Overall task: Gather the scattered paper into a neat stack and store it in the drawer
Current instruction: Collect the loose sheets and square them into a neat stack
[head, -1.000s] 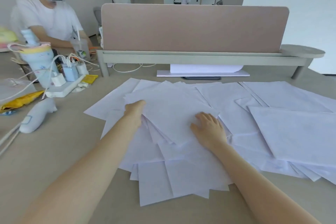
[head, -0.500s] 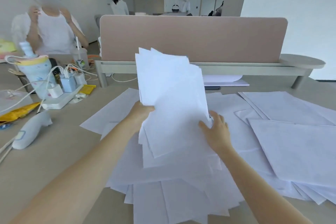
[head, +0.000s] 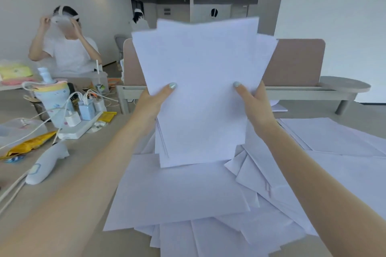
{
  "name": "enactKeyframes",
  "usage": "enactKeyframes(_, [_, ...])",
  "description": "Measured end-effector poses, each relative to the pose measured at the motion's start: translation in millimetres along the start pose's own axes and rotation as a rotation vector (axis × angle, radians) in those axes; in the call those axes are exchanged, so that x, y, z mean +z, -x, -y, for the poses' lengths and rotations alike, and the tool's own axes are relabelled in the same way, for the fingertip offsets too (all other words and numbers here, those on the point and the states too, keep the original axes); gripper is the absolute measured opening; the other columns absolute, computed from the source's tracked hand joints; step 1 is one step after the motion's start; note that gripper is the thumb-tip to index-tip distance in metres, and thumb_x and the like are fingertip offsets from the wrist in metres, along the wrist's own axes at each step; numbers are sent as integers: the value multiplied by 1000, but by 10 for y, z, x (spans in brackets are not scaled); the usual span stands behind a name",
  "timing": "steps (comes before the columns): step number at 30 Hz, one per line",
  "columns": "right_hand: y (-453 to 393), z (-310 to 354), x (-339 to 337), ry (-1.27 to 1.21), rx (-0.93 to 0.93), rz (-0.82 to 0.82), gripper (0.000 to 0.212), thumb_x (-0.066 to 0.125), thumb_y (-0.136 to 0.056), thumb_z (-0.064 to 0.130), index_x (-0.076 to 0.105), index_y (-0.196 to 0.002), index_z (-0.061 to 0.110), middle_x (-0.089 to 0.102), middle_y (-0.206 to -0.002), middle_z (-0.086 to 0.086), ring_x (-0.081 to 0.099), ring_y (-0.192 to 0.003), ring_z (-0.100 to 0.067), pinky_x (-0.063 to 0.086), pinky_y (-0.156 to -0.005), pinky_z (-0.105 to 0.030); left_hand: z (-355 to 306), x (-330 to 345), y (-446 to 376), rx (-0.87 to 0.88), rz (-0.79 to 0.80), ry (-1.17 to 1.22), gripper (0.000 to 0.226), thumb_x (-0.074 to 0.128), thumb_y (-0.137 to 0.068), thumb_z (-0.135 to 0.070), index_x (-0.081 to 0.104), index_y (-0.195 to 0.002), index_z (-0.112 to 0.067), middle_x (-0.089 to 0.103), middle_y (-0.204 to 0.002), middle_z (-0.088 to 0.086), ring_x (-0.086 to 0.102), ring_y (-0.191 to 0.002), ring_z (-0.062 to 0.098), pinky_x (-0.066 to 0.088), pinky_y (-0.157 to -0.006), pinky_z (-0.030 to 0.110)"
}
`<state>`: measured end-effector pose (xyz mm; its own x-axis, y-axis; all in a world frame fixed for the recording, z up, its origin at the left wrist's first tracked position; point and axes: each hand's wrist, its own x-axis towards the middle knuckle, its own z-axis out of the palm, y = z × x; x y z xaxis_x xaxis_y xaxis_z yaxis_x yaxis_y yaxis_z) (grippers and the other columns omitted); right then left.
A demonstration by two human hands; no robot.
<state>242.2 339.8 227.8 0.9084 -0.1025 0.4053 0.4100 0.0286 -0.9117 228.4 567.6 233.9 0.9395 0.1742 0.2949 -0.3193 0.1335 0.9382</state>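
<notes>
Here we hold a bundle of sheets point(head: 200, 94) upright above the table point(head: 87, 165), its lower edge touching or just above the loose paper point(head: 183, 192) that lies spread below. Our left hand point(head: 152, 100) grips the left edge and our right hand point(head: 252, 100) grips the right edge, each with the thumb pressed on the front face; the other fingers are behind the sheets, so we cannot see them.

The bundle is not squared: its top corners fan out at different angles. We judge that some inner sheets can slide out and fall if we loosen the grip to tap the edge. The loose paper under it is slippery too, so the bundle may skid forward. The cables near the power strip point(head: 77, 129) on the left could catch a sheet that drifts there.

The drawer is not in view at all, so its place is unknown. The bundle hides the middle of the divider point(head: 296, 62). We cannot count the sheets, and the far-right papers are cut off.
</notes>
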Motion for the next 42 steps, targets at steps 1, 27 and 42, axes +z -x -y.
enactKeyframes(1, [38,-19,8,1,3,25,31,57,-93,25,46,-121,24,61,-112,15,61,-92,10,49,-68,-9,34,-10,26,-4,-8,4,11,65,-87,-23,63,-96,-30,68,-98,-13,68,-84,1,53,-82,27])
enactKeyframes(27, [519,-449,415,72,302,287,28,45,-93,12,59,-115,23,66,-112,1,62,-106,-23,49,-89,-39,197,-582,365,-204,-255,-157,11,58,-92,-26,61,-102,-24,63,-99,-5,60,-87,12,47,-77,26])
enactKeyframes(42, [1537,-982,1916,64,671,334,44,44,-88,9,36,-130,19,56,-102,-4,53,-84,-22,46,-75,-33,475,-2127,1324,-693,-422,-519,46,53,-94,-17,41,-139,-15,38,-146,6,38,-131,23,31,-103,35])
